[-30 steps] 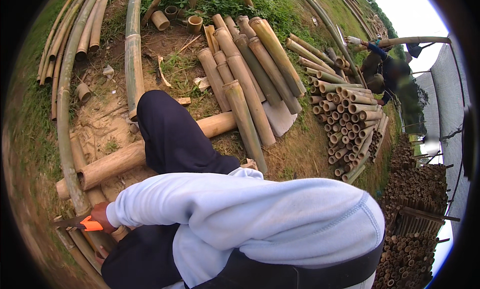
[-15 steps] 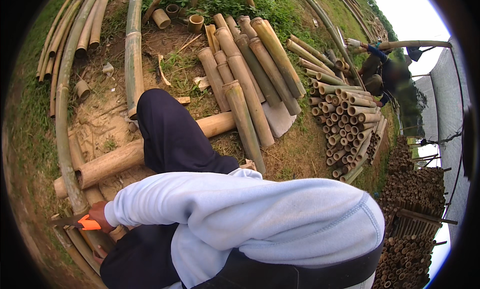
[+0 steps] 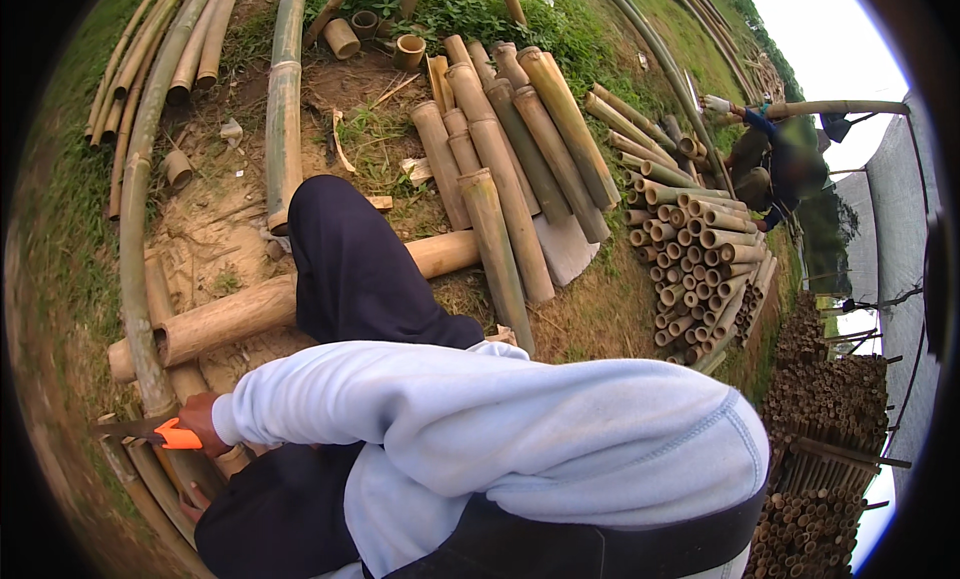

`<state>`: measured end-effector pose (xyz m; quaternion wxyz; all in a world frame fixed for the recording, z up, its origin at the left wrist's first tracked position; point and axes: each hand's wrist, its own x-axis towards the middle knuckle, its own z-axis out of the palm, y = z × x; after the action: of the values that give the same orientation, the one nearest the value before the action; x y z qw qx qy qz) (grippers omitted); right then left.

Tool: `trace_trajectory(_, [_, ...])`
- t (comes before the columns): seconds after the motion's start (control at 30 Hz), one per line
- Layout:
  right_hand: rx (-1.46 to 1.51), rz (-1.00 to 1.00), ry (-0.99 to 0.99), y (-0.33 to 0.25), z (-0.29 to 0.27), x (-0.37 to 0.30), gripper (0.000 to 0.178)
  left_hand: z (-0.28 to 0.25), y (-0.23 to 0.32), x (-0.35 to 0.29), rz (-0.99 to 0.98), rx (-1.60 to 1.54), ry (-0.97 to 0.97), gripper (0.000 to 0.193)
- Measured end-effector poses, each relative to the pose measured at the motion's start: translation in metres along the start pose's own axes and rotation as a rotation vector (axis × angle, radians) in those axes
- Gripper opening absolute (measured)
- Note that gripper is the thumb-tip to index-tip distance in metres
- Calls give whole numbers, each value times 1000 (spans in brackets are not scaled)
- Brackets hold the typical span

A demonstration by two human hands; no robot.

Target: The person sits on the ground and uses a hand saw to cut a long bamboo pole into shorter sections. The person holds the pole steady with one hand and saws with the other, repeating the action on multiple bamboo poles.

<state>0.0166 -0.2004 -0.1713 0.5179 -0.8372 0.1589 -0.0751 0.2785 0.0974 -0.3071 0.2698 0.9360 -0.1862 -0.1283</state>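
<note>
My right hand (image 3: 205, 422) is closed round the orange handle of a handsaw (image 3: 178, 435), with my arm in a pale blue sleeve reaching across to the left. The dark saw blade lies across a long green bamboo pole (image 3: 133, 249) near its lower end. Lower down, only a few fingers of my left hand (image 3: 195, 503) show past my dark trouser leg, against the bamboo; the rest is hidden. The pole crosses a thick tan bamboo log (image 3: 230, 314) lying on the ground beneath my raised knee.
Cut bamboo lengths (image 3: 500, 169) lie side by side ahead. A stack of bamboo tubes (image 3: 700, 249) stands to the right, near another person (image 3: 780, 164). Long poles (image 3: 190, 39) lie at far left, and a large bamboo pile (image 3: 830, 419) rises at far right.
The view has shifted slightly. My right hand and the saw have moved a little against the pole, with the blade still across it. The left fingers show slightly more.
</note>
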Motion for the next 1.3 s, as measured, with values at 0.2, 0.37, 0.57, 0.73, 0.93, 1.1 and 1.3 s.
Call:
trace_trajectory(0.2, [-5, 24, -17, -1, 2, 0, 21, -4, -4, -2, 10, 0, 6, 75])
trace_trajectory(0.37, [19, -12, 4, 1, 6, -2, 27, -6, -4, -17, 34, 33, 25, 75])
trace_trajectory(0.57, [2, -81, -10, 1, -15, -13, 16, -4, 29, -32, 209, 100, 63, 63])
trace_trajectory(0.73, [84, -76, -46, -2, -22, -14, 17, -38, 100, -66, 193, 18, 406, 54])
trace_trajectory(0.93, [11, -88, -66, 4, -15, -10, 25, -162, 301, -133, 534, 254, 678, 25])
trace_trajectory(1.1, [438, -129, 161, 12, -9, -3, 28, -164, 460, -207, 1125, -165, 389, 20])
trace_trajectory(1.3, [20, -98, -24, 34, 6, -1, 36, -90, 572, -335, 1724, -739, 2, 17])
